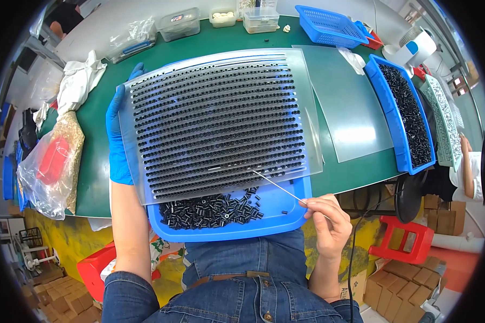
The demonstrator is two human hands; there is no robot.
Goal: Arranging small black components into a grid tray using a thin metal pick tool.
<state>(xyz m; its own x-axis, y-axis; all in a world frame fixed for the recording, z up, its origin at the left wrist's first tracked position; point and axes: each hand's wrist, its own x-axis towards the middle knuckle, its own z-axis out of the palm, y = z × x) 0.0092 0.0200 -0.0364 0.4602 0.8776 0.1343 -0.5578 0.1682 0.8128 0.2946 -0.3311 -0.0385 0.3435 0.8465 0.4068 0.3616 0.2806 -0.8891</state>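
Observation:
My left hand (118, 121), in a blue glove, grips the left edge of a clear plastic plate (312, 132). Long rows of small black cylindrical parts (215, 116) cover that plate. Between the bare fingers of my right hand (328, 222) is a thin pale rod (279, 186), its tip at the lower rows; whether it touches them I cannot tell. Beneath the plate's near side, a blue tray (237, 232) holds a loose heap of black cylinders (202, 211). Most of the tray is covered by the plate.
Another clear sheet (355, 116) lies on the green table (331, 177). To its right stand a blue bin (373, 67) of black parts and a pale green basket (441, 116). Bagged material (64, 161) sits at left. Plastic boxes (179, 24) and a blue basket (331, 27) line the back.

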